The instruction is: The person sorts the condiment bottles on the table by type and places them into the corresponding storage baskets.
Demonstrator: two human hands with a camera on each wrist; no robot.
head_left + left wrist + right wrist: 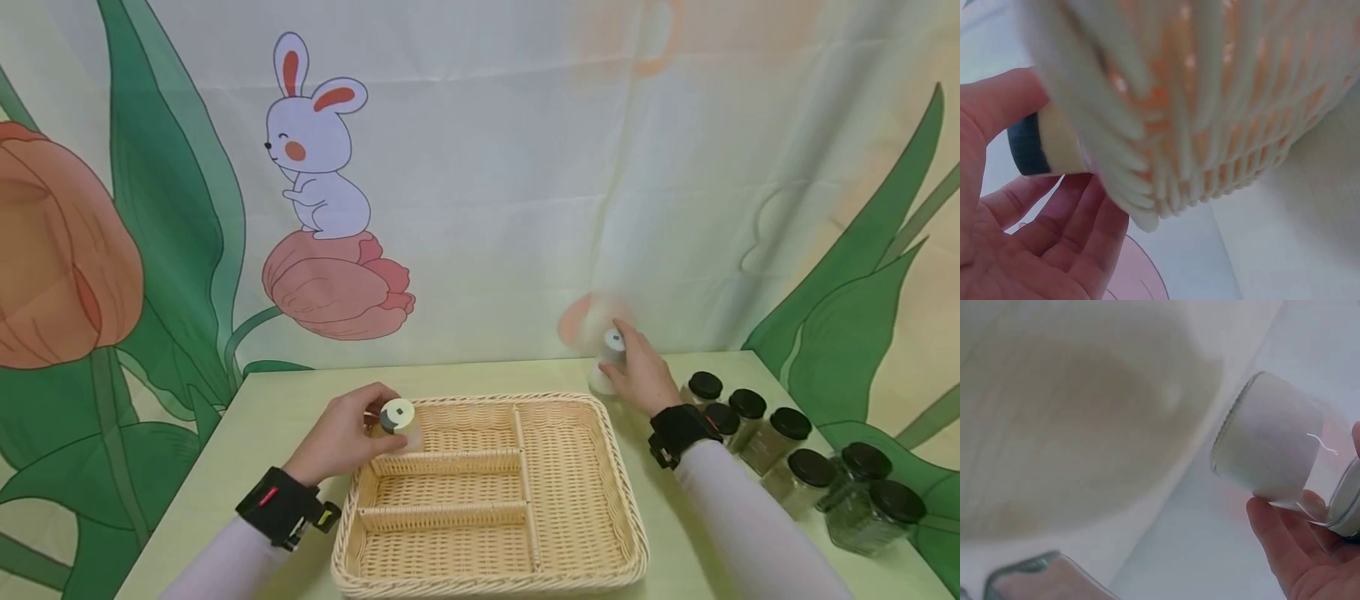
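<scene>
My left hand [351,429] grips a small jar [399,419] between thumb and fingers, over the back left compartment of the wicker basket [558,583]. From above its lid looks pale with a dark patch. In the left wrist view the jar [1060,140] shows a dark band and a cream part, partly hidden behind the basket's woven wall [1210,125]. At the back of the table, right of the basket, my right hand [641,375] holds a clear glass jar [612,354]. In the right wrist view that jar [1272,437] is tilted, with whitish contents, fingers curled around its lid end.
Several glass jars with black lids [790,423] stand along the table's right side, close to my right forearm. Dividers [450,508] split the basket into three left compartments and one long right one. A printed cloth [487,208] hangs behind the table [262,417].
</scene>
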